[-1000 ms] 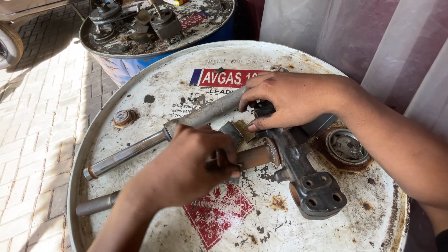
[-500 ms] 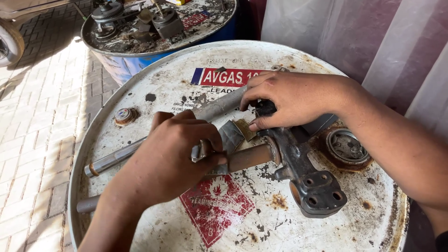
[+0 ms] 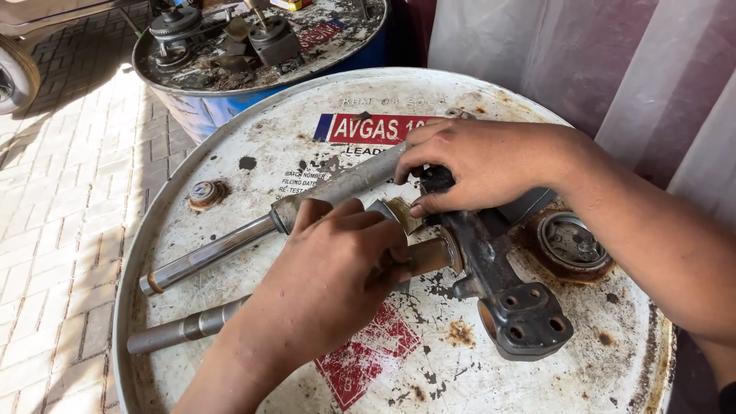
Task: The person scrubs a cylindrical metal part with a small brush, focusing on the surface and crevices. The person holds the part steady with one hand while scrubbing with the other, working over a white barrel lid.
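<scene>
A black metal bracket with two tubes through it lies on a white drum top. My left hand is closed around the rusty lower tube, close to the bracket. A grey abrasive sheet shows just above its fingers. That tube's grey far end sticks out to the left. My right hand grips the bracket's upper end, where the grey upper tube and its chrome rod run off to the left.
A blue drum loaded with dirty metal parts stands behind. The white drum has a small rusty cap at left and an open bung hole at right. Pale sheeting hangs at right; brick paving lies at left.
My left hand slid left along the lower tube with the abrasive sheet, then back right up to the bracket. My right hand and the bracket stayed put.
</scene>
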